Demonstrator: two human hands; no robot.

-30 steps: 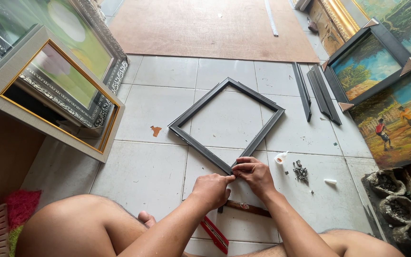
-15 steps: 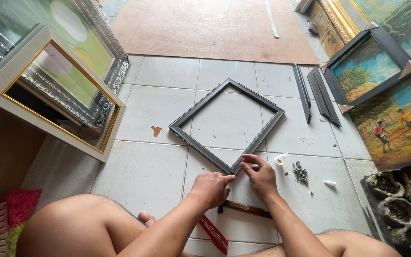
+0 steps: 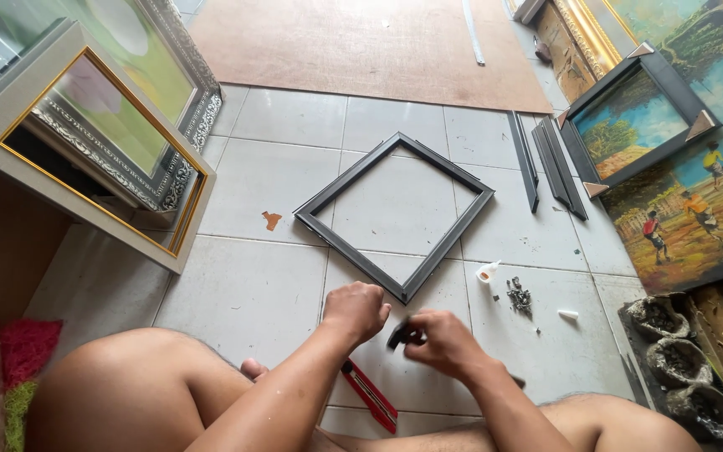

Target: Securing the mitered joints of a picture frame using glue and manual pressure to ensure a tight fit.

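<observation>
Around the work: square dark grey wooden frame (image 3: 394,215) lying flat, one corner pointing at the hands; red utility knife (image 3: 370,396) just below the wrists; small white glue bottle (image 3: 487,271) and heap of small metal fasteners (image 3: 519,295) to the right; loose dark moulding strips (image 3: 549,159) farther off; gilt-edged framed pictures (image 3: 94,138) leaning at left, painted canvases (image 3: 688,201) at right. Nothing between camera and hands. Small dark object (image 3: 398,336), shape too small to tell, pinched in the right hand (image 3: 441,341), fingers curled closed on it; left hand (image 3: 355,310) loosely fisted, touching its far end, whether gripping cannot be told. Pale grey tiled floor (image 3: 244,293); brown board (image 3: 361,46) beyond.
</observation>
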